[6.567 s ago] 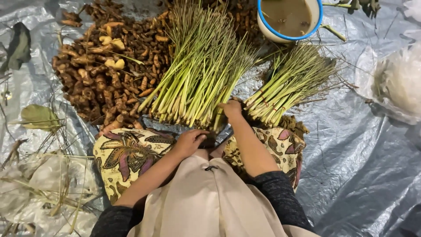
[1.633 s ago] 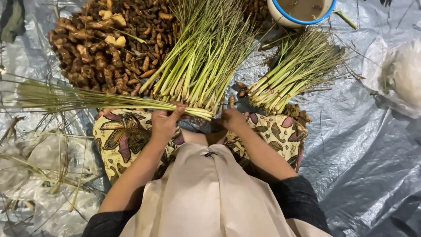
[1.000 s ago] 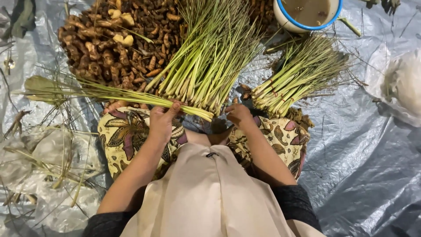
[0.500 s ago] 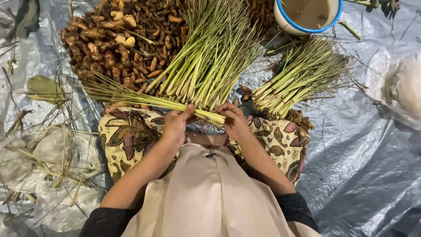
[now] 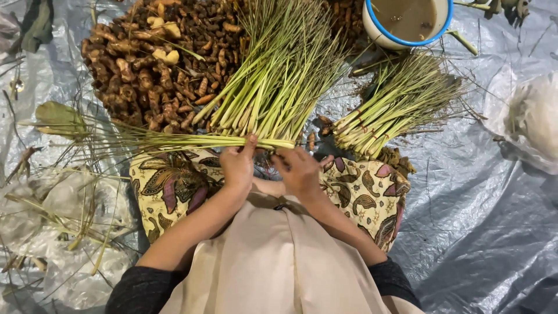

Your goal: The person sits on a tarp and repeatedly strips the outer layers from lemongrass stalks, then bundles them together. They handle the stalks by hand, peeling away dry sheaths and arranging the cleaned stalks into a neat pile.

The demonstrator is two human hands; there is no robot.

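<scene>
My left hand (image 5: 238,166) grips a small bunch of lemongrass stalks (image 5: 174,140) that lies sideways across my lap, its leafy tips pointing left. My right hand (image 5: 299,170) is at the pale thick ends of the same bunch, fingers curled against them. Just beyond my hands spreads a large loose pile of lemongrass (image 5: 273,81). To the right lie smaller tied bundles of lemongrass (image 5: 389,107). My lap is covered with a patterned brown and yellow cloth (image 5: 168,186).
A heap of brown rhizomes (image 5: 157,64) lies at the far left. A white bowl with a blue rim (image 5: 407,20) holds murky liquid at the top. Everything rests on a silvery plastic sheet (image 5: 482,221). Trimmed leaves and scraps (image 5: 64,215) lie at left; a plastic bag (image 5: 532,119) at right.
The bunch in my hands has swung round and shifted right, its tips drawn in from the far left. My right hand has closed in on the thick ends.
</scene>
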